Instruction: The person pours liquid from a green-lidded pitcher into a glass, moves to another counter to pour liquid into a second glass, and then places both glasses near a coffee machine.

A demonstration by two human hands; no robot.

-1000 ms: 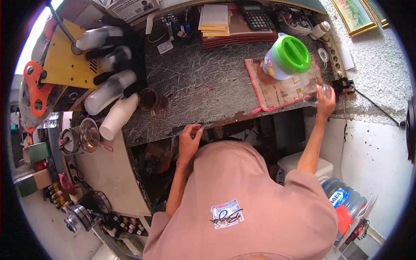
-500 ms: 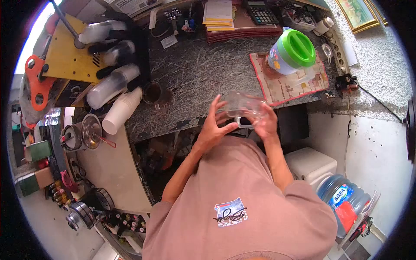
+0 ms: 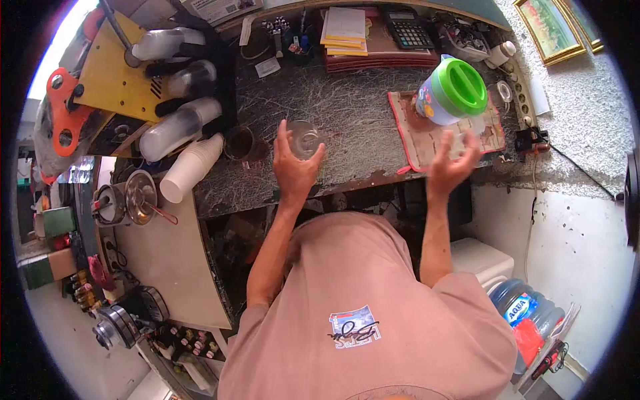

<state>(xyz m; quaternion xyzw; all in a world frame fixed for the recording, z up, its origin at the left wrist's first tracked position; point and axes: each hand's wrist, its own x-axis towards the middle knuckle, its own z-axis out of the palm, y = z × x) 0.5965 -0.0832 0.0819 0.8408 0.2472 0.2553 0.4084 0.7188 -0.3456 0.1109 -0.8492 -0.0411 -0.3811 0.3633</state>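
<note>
My left hand (image 3: 297, 170) has its thumb and fingers around a clear glass (image 3: 307, 139) on the dark, scratched tabletop. My right hand (image 3: 453, 163) is apart from the glass, raised near the front edge of a patterned cloth (image 3: 417, 143). Its fingers are bent, spread and slightly blurred, with nothing visible held in them. Just beyond it, a pitcher (image 3: 433, 100) with a bright green lid (image 3: 463, 87) stands on the cloth. Left of the glass is a dark-looking cup (image 3: 239, 142).
Stacked white cups (image 3: 190, 170) and clear plastic cups (image 3: 177, 130) jut out from a black holder at the left. A metal bowl (image 3: 139, 203) sits below them. Folders (image 3: 377, 57) and a calculator (image 3: 405, 30) lie at the back. A power strip (image 3: 522, 97) runs along the right wall.
The clear glass has moved from between both hands to the tabletop on the left, with my left hand. My right hand has let go of it and moved right, toward the pitcher.
</note>
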